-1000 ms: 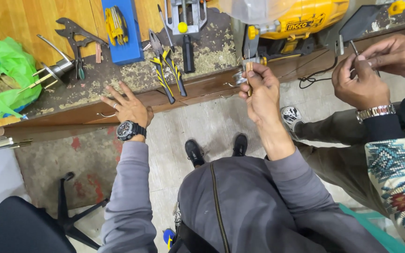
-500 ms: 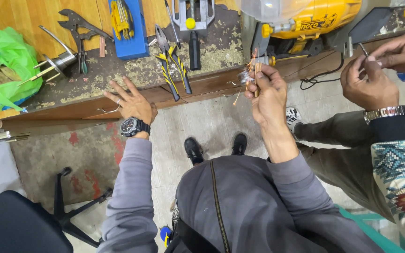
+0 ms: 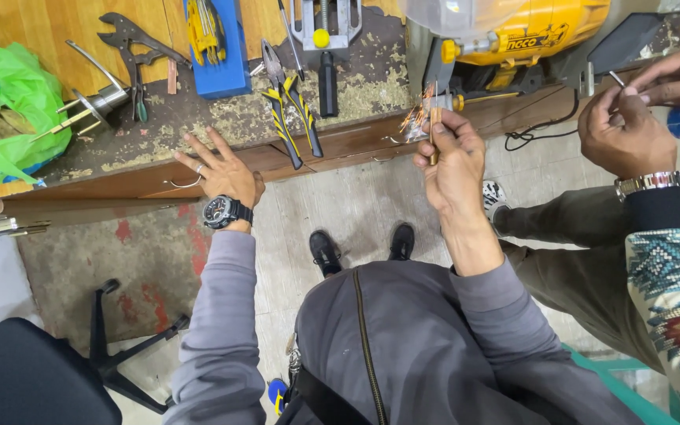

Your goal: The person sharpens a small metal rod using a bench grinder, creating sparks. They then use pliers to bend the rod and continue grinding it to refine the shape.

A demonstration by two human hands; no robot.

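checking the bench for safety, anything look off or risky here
Sparks fly right beside the bare right hand, which holds a thin rod by the yellow bench grinder. Grit and dust litter the bench top around the loose pliers.

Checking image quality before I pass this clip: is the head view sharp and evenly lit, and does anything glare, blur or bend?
Head view: even, soft light, faint shadows; the right hand and the yellow-and-black pliers are sharp; orange sparks beside the small metal rod in its grip are bright streaks; the long wooden bench edge bows, a wide-angle effect; the left hand rests there, fingers spread.
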